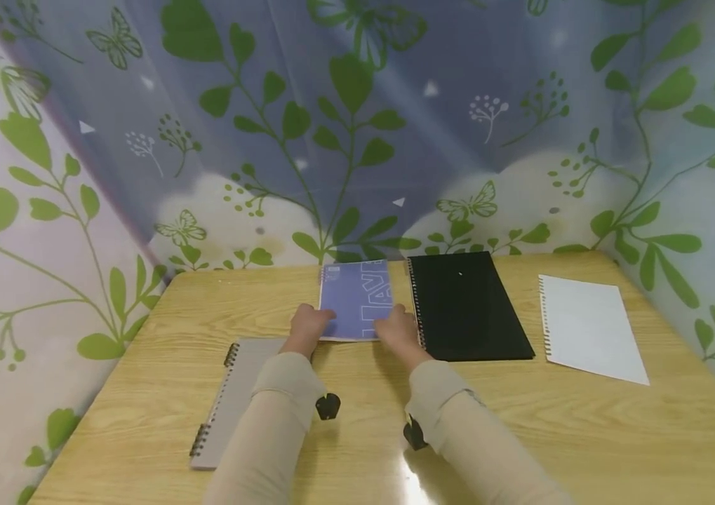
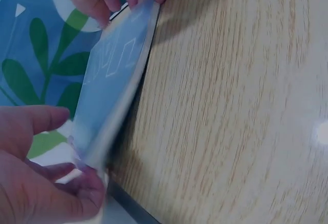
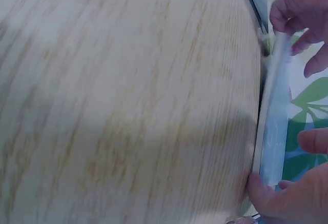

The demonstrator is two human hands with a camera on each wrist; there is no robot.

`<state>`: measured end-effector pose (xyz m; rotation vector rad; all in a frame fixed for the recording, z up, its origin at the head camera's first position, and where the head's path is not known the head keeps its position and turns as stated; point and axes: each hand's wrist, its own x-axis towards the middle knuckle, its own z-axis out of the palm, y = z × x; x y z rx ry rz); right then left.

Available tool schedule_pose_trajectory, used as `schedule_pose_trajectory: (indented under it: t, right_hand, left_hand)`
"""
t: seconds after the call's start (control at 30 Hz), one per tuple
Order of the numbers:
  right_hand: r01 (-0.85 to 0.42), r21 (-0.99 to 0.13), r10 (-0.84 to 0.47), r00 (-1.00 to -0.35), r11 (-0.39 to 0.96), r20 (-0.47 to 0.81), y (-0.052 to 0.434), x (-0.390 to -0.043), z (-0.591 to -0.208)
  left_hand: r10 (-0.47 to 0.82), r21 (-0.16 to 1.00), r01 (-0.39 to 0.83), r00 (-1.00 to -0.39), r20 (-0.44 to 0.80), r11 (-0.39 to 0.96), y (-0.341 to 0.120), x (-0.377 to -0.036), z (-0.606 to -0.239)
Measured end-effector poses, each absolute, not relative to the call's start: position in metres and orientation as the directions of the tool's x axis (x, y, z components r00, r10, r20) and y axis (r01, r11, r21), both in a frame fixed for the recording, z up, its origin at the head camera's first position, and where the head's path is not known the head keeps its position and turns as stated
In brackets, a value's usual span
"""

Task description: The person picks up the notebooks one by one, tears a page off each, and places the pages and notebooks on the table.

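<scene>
Purple notebook (image 1: 357,298) lies near the middle of the worktop (image 1: 521,421), toward its far edge, with its near edge lifted off the wood between both hands. It looks light and thin, a soft-cover pad that would bend if held by 1 corner only; the glossy cover may be a little slippery, so a pinch at the 2 near corners, thumb over and fingers under, seems the sound way to take it. That is about how it is held: the left hand (image 1: 308,328) pinches the near left corner, and in the left wrist view its fingers (image 2: 82,185) curl under the cover. The right hand (image 1: 398,331) grips the near right corner, thumb and fingers closed on the edge in the right wrist view.

Its cover is lilac-blue with large outlined white letters running along it and a small printed patch at the far left corner.

Just right of it, almost touching, lies a black spiral notebook (image 1: 467,305); farther right a white spiral pad (image 1: 591,326); at the near left a grey spiral notebook (image 1: 231,400), partly under the left sleeve.
</scene>
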<state>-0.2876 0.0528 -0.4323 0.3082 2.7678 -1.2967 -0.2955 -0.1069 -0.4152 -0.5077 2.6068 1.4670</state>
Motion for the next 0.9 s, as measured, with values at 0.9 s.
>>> schedule_pose_trajectory:
  t: [0.9]
  right_hand:
    - [0.269, -0.957, -0.213, -0.934, 0.103, -0.286, 0.098, -0.243, -0.412]
  left_hand:
    - [-0.009, 0.98, -0.168, -0.985, -0.17, -0.107, -0.116, -0.224, -0.406]
